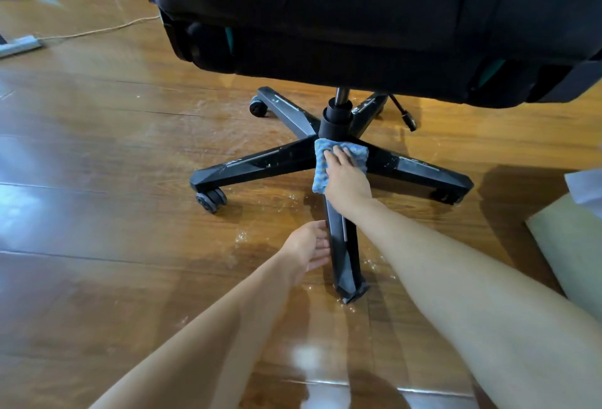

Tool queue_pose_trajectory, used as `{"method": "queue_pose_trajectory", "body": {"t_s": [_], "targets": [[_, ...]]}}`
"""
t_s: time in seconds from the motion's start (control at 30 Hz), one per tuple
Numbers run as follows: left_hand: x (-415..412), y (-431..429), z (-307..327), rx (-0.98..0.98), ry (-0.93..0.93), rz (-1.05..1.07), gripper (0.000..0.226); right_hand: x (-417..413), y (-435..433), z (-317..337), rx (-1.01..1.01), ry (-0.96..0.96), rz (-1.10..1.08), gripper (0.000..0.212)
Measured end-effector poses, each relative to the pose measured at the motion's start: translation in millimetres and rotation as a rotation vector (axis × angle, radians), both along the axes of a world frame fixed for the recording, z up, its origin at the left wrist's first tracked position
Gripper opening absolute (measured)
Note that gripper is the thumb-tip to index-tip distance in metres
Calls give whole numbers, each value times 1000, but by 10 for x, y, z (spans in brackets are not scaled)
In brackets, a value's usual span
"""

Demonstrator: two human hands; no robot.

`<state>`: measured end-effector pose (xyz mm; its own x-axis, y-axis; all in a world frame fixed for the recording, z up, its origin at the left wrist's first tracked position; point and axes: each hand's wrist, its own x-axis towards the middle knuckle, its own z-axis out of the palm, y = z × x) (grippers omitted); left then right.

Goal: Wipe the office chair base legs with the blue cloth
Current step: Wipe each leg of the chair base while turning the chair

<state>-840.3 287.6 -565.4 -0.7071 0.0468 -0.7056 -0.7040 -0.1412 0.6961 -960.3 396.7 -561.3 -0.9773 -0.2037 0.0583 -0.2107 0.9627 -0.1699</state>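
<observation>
Wiping at an office chair base (294,156) on a glossy wooden floor (97,180), working beneath the dark seat (358,17) filling the top of the view. Pressing the blue cloth (321,162) down with the right hand (345,177) onto the hub of the five-legged base, just in front of the black column sleeve (337,120) and at the root of the near leg (343,252). Keeping the fingers stretched out and close together across the top of the cloth, palm down, with the cloth's lower corner drooping off the left side of that leg.

Touching the same near leg lower down with the left hand (309,245), set against its left flank, fingers relaxed and loosely curved toward the black plastic, thumb uppermost, not wrapping around it.

Showing white scuffs and flecks along the left leg (260,164) and the right leg (420,167), each reaching outward from the hub. Showing also a twin caster (211,200) under the tip of the left leg, and a second caster (258,108) under the far-left leg (286,112).

Taking in pale specks (241,236) scattered on the boards beside the near leg. Taking in, well apart at far left, a grey power strip (19,47) with a pale cable (97,30) trailing across the floor, and at the right edge a pale flat object (573,245), too cropped for naming.
</observation>
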Motion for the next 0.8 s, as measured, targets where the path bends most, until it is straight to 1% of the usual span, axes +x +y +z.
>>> {"method": "queue_pose_trajectory", "body": {"t_s": [0.07,0.1,0.2,0.27,0.33,0.4,0.47,0.57,0.7,0.8], "targets": [[16,18,-27,29,-2,-10,48,-17,16,13,38,13,36,82],[12,19,-29,42,-2,-8,48,-1,31,27,30,23,49,79],[-33,3,-26,55,-3,11,46,126,129,59,-41,66,82,62],[-81,-3,-13,63,-5,46,43,260,184,20,-109,71,85,55],[-124,21,-22,36,-16,96,37,348,205,-44,-161,58,73,57],[-132,50,-39,-2,-22,136,34,274,186,-54,-172,45,52,61],[-112,59,-58,-18,-30,153,35,101,162,-10,-135,-1,60,65],[-80,56,-45,-4,-43,124,34,-120,198,84,-100,-69,65,65],[9,-66,-35,7,-68,80,25,-48,202,70,-14,-53,84,65],[-17,-102,-67,-48,-41,152,21,106,246,43,19,-7,140,61]]}}
